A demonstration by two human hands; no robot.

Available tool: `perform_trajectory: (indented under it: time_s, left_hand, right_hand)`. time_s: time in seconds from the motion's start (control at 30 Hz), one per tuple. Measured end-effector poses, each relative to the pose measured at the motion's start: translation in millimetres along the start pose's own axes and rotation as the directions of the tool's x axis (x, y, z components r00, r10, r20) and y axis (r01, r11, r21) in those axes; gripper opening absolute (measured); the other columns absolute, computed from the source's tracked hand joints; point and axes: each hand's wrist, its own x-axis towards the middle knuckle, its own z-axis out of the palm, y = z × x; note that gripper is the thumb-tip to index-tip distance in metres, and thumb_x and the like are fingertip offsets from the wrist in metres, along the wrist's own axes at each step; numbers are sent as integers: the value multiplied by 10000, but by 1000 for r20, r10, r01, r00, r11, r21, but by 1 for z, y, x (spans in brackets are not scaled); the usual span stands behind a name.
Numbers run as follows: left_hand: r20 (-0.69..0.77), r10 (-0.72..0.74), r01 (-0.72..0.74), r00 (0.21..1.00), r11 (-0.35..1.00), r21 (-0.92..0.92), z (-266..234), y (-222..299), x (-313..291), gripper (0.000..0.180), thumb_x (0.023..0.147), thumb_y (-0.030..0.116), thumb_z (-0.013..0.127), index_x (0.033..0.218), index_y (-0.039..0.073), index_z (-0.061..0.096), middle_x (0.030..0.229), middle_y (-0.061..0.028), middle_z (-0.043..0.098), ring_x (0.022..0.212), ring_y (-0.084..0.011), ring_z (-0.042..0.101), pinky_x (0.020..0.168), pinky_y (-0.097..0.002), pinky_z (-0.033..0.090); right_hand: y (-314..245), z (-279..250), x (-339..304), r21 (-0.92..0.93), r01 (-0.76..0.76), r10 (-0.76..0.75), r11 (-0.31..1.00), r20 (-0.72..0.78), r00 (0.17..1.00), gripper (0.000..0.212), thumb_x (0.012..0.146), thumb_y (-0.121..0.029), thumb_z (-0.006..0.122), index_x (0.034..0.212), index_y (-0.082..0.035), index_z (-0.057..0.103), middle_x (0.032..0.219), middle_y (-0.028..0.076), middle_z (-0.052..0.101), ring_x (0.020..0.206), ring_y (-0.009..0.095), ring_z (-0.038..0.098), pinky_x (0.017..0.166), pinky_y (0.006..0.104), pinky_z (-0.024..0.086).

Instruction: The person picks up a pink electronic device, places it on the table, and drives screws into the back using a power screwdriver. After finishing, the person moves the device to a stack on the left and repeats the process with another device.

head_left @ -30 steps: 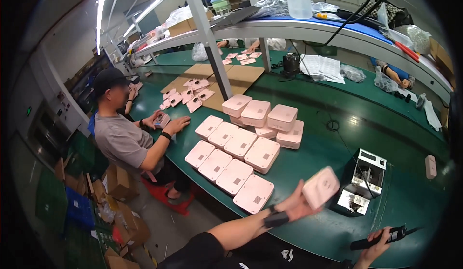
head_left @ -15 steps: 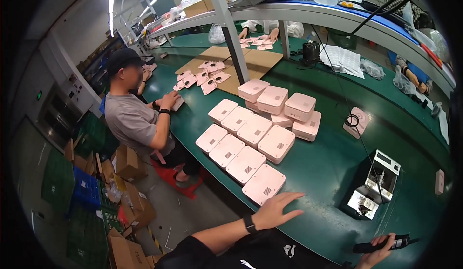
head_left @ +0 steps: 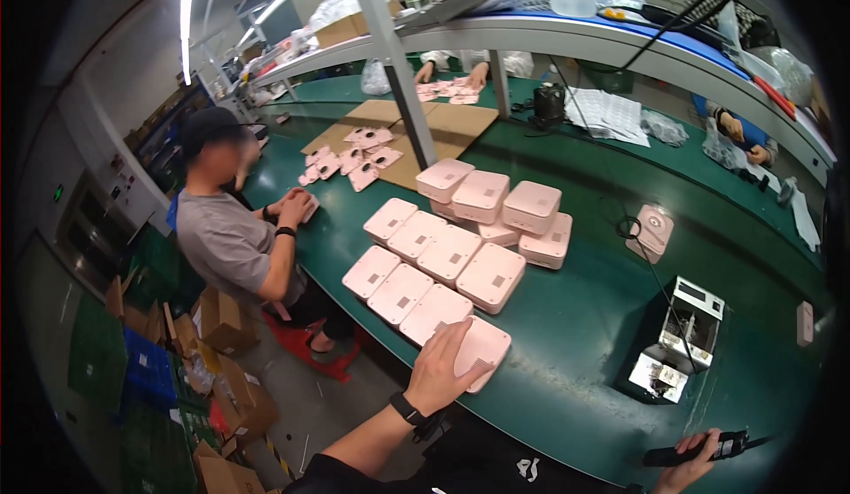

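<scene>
Pale pink square plastic casings (head_left: 409, 297), with rounded corners and a small dark grille patch, lie in two rows at the middle of the bench. My left hand (head_left: 439, 372) is over the left part of the nearest casing (head_left: 487, 349), fingers stretched and thumb apart; whether it grips is not clear. In my right hand (head_left: 696, 464), low at the right edge, is a black electric screwdriver (head_left: 699, 449), its thin tip pointing right. Between the hands' sides, a black and silver open-topped machine (head_left: 682, 339) stands on the bench.
More casings (head_left: 506, 202) are stacked behind the rows. A black cord (head_left: 657, 268) hangs to the machine, passing a single pink part (head_left: 652, 231). At the left a co-worker (head_left: 232, 219) handles a pink piece. Pink plates (head_left: 352, 156) lie on cardboard (head_left: 456, 127). A metal post (head_left: 387, 60) holds the shelf.
My left hand has moved left and down onto the nearest casing. My right hand keeps the screwdriver at the right edge. The whole view has shifted slightly.
</scene>
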Motion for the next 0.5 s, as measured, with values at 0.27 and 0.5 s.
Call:
perform_trajectory:
  time_s: [0.27,0.5]
  left_hand:
    - [106,1,-8,994,997,72,8,-13,-11,849,756,406,825,1393,-22,462,1323,-240,554,1240,-410,519,1060,-473,411]
    - [237,88,-119,967,985,122,9,-12,-13,856,780,525,762,1421,41,466,1422,-238,466,1335,-405,427,1118,-509,340]
  right_hand:
    - [3,-1,0,64,-35,37,997,-30,999,171,951,-136,532,804,-58,493,629,53,476,530,160,442,496,315,414]
    - [-3,15,4,19,-28,27,999,29,999,170,950,-132,537,804,-55,498,632,58,483,533,157,447,499,306,416]
